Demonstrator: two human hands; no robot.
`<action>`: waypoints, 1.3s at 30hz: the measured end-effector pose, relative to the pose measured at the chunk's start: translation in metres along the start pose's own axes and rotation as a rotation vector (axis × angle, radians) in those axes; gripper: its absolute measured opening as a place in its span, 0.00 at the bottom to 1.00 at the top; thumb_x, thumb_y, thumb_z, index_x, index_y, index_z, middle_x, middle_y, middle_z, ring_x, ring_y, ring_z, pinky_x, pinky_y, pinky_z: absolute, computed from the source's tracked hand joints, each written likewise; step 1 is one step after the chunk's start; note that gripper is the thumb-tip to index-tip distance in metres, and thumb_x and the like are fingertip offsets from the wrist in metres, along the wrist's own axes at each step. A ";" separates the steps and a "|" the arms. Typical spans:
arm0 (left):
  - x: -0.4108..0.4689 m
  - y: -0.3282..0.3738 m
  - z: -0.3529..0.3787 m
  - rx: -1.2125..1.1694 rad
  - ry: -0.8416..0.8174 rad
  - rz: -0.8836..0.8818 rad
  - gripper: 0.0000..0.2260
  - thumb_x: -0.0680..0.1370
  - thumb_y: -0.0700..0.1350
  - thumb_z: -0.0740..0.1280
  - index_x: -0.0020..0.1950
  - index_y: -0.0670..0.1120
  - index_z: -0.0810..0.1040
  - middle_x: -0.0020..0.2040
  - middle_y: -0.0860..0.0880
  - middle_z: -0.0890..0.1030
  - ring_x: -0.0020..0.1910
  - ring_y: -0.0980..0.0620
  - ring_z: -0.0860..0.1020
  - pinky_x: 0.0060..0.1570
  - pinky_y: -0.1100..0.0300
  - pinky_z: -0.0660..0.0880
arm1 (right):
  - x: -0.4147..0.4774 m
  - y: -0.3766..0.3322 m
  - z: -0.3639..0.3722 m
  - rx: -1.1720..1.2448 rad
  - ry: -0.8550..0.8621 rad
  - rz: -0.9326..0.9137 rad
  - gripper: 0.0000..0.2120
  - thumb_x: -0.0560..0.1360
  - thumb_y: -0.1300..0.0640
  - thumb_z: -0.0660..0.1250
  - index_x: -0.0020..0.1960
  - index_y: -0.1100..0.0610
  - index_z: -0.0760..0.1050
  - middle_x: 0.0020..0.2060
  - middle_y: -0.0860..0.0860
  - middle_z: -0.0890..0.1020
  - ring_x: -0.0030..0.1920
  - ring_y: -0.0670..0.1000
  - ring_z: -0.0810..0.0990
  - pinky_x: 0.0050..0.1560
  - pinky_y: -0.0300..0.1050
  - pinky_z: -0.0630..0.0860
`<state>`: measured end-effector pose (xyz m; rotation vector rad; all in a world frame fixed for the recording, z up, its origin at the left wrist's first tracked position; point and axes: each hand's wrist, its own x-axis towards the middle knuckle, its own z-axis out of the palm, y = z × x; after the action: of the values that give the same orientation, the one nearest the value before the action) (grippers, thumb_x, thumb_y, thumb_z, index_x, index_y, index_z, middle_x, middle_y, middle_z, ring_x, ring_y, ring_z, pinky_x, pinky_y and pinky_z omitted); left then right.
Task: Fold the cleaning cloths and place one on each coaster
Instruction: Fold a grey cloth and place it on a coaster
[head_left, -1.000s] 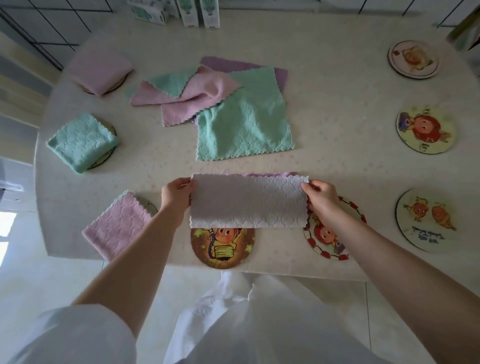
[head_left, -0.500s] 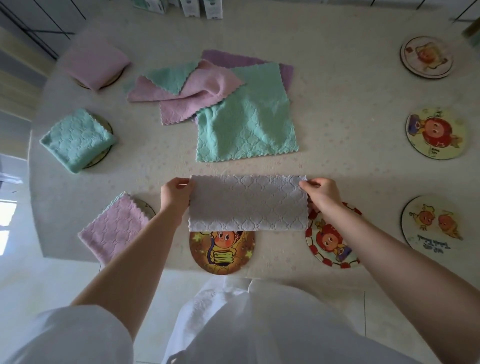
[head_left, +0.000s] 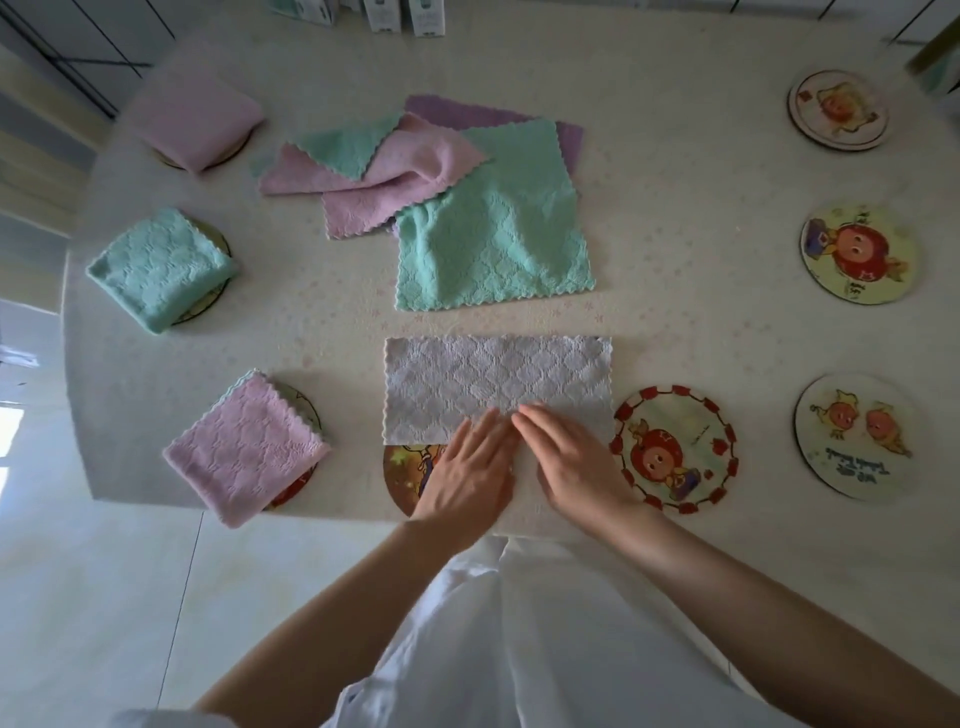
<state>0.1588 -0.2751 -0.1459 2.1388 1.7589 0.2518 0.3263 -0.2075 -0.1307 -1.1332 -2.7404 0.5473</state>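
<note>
A pale lilac cloth (head_left: 493, 379), folded in half into a long strip, lies flat near the table's front edge. My left hand (head_left: 467, 470) and my right hand (head_left: 569, 462) rest side by side, fingers flat, on the strip's near edge at its middle. Under the left hand a dark cartoon coaster (head_left: 402, 478) is partly covered. A red-rimmed coaster (head_left: 675, 449) sits bare just right of the strip. Folded cloths lie on three left coasters: pink (head_left: 247, 447), teal (head_left: 158, 267), pink (head_left: 195, 124).
Unfolded teal (head_left: 493, 244), pink (head_left: 395, 176) and purple (head_left: 467, 111) cloths are piled at the table's middle. Three bare coasters (head_left: 857, 254) line the right side. Boxes (head_left: 405, 15) stand at the far edge. The table's front edge runs just below my hands.
Both hands let go of the strip's two ends and came together at the middle of its near edge, pressing flat. The strip now lies on the table.
</note>
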 end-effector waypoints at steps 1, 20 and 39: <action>-0.003 0.003 0.003 0.027 -0.030 -0.002 0.24 0.78 0.48 0.57 0.74 0.42 0.65 0.75 0.45 0.65 0.76 0.47 0.57 0.73 0.47 0.58 | -0.003 -0.003 0.006 -0.036 -0.031 -0.013 0.26 0.73 0.69 0.56 0.71 0.62 0.66 0.69 0.57 0.70 0.70 0.55 0.67 0.70 0.49 0.65; -0.068 -0.056 -0.012 0.002 0.048 -0.422 0.26 0.80 0.51 0.51 0.76 0.42 0.58 0.77 0.45 0.59 0.76 0.47 0.56 0.73 0.44 0.56 | -0.040 0.036 -0.013 -0.376 -0.188 0.083 0.28 0.61 0.72 0.73 0.60 0.63 0.72 0.57 0.57 0.75 0.56 0.57 0.74 0.53 0.51 0.77; -0.025 0.018 0.004 0.071 0.036 -0.409 0.30 0.77 0.46 0.65 0.76 0.44 0.58 0.77 0.46 0.57 0.77 0.43 0.51 0.74 0.47 0.47 | -0.009 0.042 -0.053 -0.156 -0.079 -0.154 0.14 0.62 0.74 0.70 0.43 0.59 0.78 0.39 0.52 0.77 0.40 0.55 0.74 0.39 0.49 0.75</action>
<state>0.1713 -0.3025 -0.1402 1.7715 2.2010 0.1209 0.3741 -0.1716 -0.0969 -0.9374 -2.9506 0.3721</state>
